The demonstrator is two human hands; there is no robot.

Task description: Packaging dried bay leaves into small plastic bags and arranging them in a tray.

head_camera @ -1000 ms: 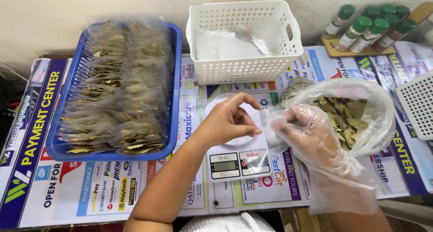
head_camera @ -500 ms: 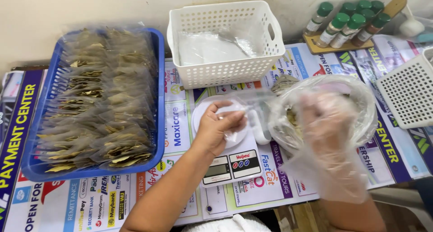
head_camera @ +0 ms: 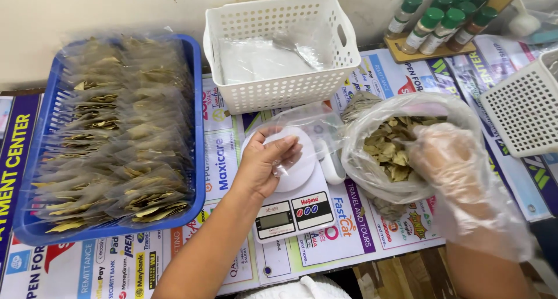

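Left hand (head_camera: 264, 165) pinches small clear pouch (head_camera: 308, 130) over white scale (head_camera: 290, 200). Gloved right hand (head_camera: 444, 154), fingers curled into dried leaves (head_camera: 389, 151) inside big bag (head_camera: 360, 154) at 3 o'clock; grip unclear. Pouch light, limp, slippery: hold at mouth edge. Leaves brittle.

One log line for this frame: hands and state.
left hand: holds small clear bag over scale | right hand: gloved, in dried-leaf bag

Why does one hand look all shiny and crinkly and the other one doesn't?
The right hand wears a loose, see-through plastic glove, crinkled and baggy, that flares wide past the wrist. The left hand is bare: no glove, ring or watch shows, and no sleeve covers the forearm.
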